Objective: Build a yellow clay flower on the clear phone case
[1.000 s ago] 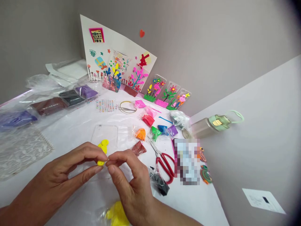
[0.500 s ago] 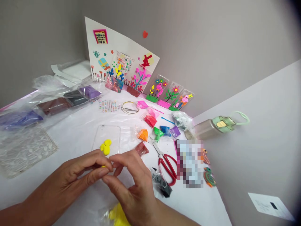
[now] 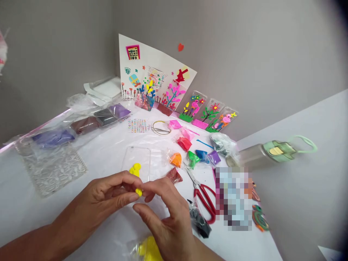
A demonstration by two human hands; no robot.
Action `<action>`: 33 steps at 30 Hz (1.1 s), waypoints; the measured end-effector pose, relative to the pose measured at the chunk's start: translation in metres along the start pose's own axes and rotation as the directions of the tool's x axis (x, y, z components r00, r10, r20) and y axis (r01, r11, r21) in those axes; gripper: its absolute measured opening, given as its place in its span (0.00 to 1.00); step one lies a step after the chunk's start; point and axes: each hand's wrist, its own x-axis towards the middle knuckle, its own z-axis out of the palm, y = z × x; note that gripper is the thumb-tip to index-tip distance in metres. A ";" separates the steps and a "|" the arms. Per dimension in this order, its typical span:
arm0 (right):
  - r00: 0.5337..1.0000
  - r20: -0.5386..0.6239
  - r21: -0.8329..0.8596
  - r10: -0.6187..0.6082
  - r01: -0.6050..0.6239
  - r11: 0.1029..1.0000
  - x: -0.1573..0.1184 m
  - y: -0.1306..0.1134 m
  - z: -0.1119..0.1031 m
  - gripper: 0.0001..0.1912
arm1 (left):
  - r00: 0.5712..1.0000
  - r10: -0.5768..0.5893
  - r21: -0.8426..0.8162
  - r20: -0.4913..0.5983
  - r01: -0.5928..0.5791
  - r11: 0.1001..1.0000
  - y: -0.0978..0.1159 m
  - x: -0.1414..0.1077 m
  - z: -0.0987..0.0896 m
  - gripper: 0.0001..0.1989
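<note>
A small piece of yellow clay (image 3: pixel 139 192) is pinched between the thumb and forefinger of my left hand (image 3: pixel 108 194). My right hand (image 3: pixel 170 214) is close beside it, its forefinger at the clay's edge and its thumb spread away below. Just beyond my fingers lies a clear phone case (image 3: pixel 145 156), with rounded yellow clay lumps (image 3: pixel 135 169) on its lower part, partly hidden by my left hand. Under my right wrist a plastic bag of yellow clay (image 3: pixel 150 249) shows in part.
Red-handled scissors (image 3: pixel 203 201) and a bag of black clay (image 3: pixel 200 219) lie to the right. Several small coloured clay bags (image 3: pixel 184 143) sit farther back. A textured clear mat (image 3: pixel 58 168) is at left. Decorated cases (image 3: pixel 214 112) lean on the wall near a bottle (image 3: pixel 255 156).
My right thumb has moved away from the yellow clay, and more of the clay now shows in my left fingertips. The whole view has shifted, with things appearing farther right and slightly lower.
</note>
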 end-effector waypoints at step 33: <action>0.843 0.122 0.430 0.525 -0.521 0.737 0.012 -0.003 -0.002 0.03 | 0.938 0.261 0.380 -0.226 -0.162 0.911 0.005 -0.007 0.010 0.05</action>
